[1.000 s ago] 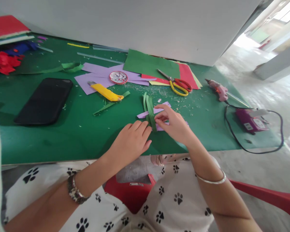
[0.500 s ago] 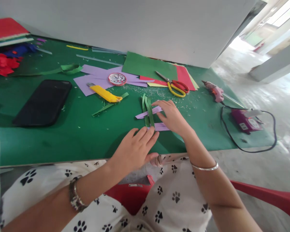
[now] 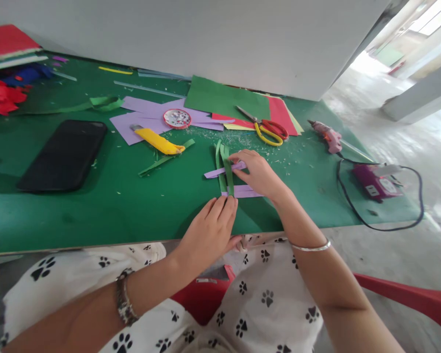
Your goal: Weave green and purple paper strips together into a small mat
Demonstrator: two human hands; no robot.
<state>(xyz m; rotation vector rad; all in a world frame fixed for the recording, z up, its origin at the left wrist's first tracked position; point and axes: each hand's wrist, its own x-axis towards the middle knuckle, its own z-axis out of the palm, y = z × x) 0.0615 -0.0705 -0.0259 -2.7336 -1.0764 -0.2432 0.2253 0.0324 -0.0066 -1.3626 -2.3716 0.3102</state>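
Green paper strips (image 3: 223,164) lie upright on the green table (image 3: 113,211), crossed by lilac paper strips (image 3: 217,171). My left hand (image 3: 209,230) lies flat with fingers stretched out, its fingertips pressing the near ends of the green strips. My right hand (image 3: 257,172) rests on the crossing, fingers pinched on the upper lilac strip beside the green ones. A second lilac strip (image 3: 244,192) lies under that hand's palm.
A black phone (image 3: 62,154) lies at the left. A yellow utility knife (image 3: 158,140), a round dish of beads (image 3: 177,118), lilac sheets (image 3: 139,117), green and red sheets (image 3: 228,100), scissors (image 3: 266,130), a pink glue gun (image 3: 325,136) and a purple plug block (image 3: 377,181) surround the work.
My left hand slid back toward the table edge, down to the strips' near ends. My right hand moved up onto the upper lilac strip.
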